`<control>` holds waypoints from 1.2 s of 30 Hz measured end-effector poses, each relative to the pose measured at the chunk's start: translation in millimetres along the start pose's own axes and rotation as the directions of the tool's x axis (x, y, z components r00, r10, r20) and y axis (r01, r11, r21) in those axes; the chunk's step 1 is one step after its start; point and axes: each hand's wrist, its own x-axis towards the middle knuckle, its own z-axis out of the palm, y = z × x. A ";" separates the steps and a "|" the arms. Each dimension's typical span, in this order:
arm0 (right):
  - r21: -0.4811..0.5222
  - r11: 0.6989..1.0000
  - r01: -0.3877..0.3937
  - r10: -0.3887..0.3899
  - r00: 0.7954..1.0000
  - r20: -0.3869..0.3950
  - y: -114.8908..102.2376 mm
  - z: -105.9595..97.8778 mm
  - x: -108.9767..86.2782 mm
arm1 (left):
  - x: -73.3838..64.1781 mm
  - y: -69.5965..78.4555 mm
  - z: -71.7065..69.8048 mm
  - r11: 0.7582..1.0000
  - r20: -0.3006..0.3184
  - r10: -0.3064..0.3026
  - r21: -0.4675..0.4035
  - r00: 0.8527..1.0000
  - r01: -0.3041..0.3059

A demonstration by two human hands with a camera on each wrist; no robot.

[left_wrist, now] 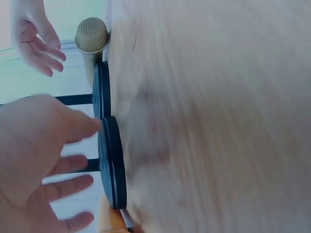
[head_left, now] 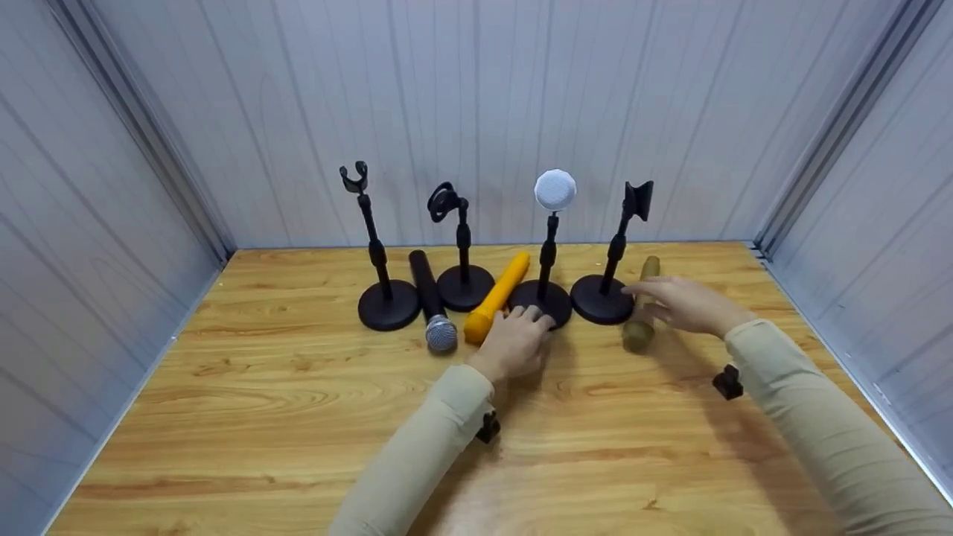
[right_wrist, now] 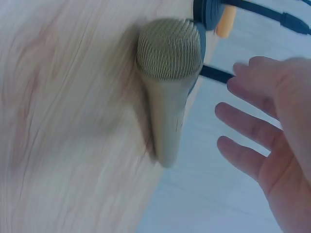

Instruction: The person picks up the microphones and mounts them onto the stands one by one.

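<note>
My left hand (head_left: 515, 344), fingers spread and holding nothing, hovers in front of the round base (head_left: 560, 305) of the stand with the white ball-shaped top (head_left: 555, 190). Just left of those fingers lies an orange microphone (head_left: 500, 294), its head toward me. My right hand (head_left: 685, 304) is over a gold microphone (head_left: 638, 335), covering its middle in the head view. In the right wrist view, the gold microphone (right_wrist: 167, 92) lies on the table, apart from the loosely bent fingers (right_wrist: 248, 121). Beside that hand stands a black stand with a clip top (head_left: 637, 201).
A black microphone with a silver mesh head (head_left: 441, 334) lies between two more black stands, one with a forked clip (head_left: 355, 179), the other with a ring-like clip (head_left: 444, 201). Pale panel walls (head_left: 476, 112) enclose the wooden table (head_left: 298, 417) at the back and sides.
</note>
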 end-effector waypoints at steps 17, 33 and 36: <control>-0.086 0.994 -0.068 0.069 0.998 0.014 47.0 20.8 -7.4 | 13.6 37.9 18.7 0.997 0.139 0.080 -0.019 0.987 -0.078; -0.093 0.981 -0.168 0.170 0.985 0.014 47.1 41.7 1.2 | 46.9 64.9 29.4 1.000 0.258 0.004 0.003 0.966 -0.005; -0.131 0.984 -0.121 0.117 0.992 -0.043 49.5 46.8 1.4 | 49.7 67.1 30.2 1.000 0.245 -0.003 0.024 0.969 -0.002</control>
